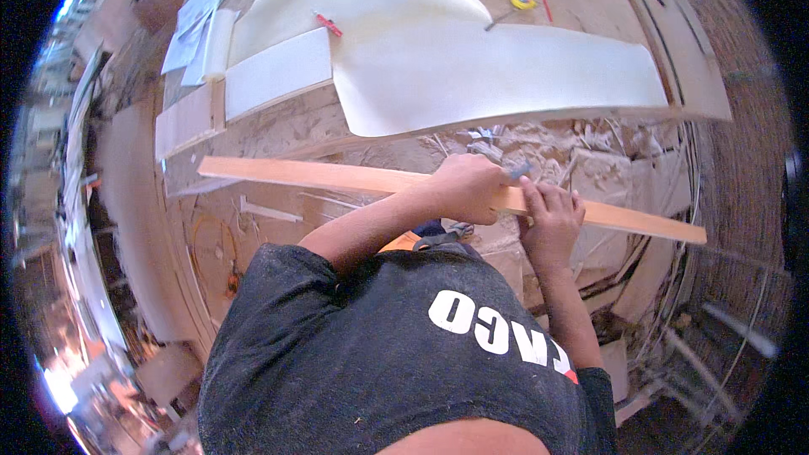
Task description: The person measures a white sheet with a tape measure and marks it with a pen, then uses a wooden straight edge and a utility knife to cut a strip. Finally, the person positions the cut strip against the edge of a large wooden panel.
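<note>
A long, light-brown wooden strip [320, 174] crosses in front of my body, its left end slightly farther away than its right. My left hand [470, 189] is closed over it near the middle. Close beside, my right hand [553, 217] has its fingers wrapped round the same strip. Between the hands, a small blue-grey thing [519, 171] sticks out by my left hand; its kind and whether it is held cannot be made out. Beyond the strip, a curling white sheet [497, 76] lies on the worktable [295, 122].
A yellow tape measure [522, 0] and a thin red stick [546, 5] lie at the table's far side. Farther left are a small red-handled tool [329, 25], a white panel [278, 74] and loose papers [195, 25]. Wood scraps [607, 170] and shavings litter the area beyond my right hand.
</note>
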`<state>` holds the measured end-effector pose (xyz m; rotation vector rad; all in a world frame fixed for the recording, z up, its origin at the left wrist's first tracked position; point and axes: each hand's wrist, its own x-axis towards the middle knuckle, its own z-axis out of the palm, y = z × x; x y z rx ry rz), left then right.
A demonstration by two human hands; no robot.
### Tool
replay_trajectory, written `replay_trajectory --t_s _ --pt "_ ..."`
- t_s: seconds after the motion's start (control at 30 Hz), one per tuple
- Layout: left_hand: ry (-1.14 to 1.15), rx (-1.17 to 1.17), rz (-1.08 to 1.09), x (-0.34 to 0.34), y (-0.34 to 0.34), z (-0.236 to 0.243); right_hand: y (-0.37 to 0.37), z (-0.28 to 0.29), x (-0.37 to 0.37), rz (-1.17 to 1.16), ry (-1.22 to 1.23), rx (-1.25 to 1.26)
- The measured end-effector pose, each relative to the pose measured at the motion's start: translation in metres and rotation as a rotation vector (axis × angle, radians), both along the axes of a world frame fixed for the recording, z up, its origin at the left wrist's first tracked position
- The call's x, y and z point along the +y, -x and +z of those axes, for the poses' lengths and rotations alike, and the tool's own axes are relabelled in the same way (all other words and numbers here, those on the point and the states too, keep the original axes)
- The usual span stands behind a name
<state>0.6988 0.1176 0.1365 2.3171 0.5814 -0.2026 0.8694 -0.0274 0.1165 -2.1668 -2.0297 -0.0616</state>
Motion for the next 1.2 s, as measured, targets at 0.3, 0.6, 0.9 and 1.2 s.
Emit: replay_trajectory --t_s 0.3,0.6,0.9,1.2 --pt "-0.182 -0.944 0.423 0.068 0.024 0.054 -0.165 0.015 0.119 -0.013 0.067 0.173" --pt "-0.262 -0.132 1.331 0.141 0.120 -0.178 -0.299 -0.004 0.198 -0.096 0.163 0.055" --pt "-0.213 -0.407 1.885 0.138 0.153 -0.255 -0.348 -0.086 0.290 0.139 0.467 0.006" --pt "0.121 -1.076 2.214 0.136 0.131 -0.251 -0.371 -0.121 0.336 0.370 0.446 -0.167"
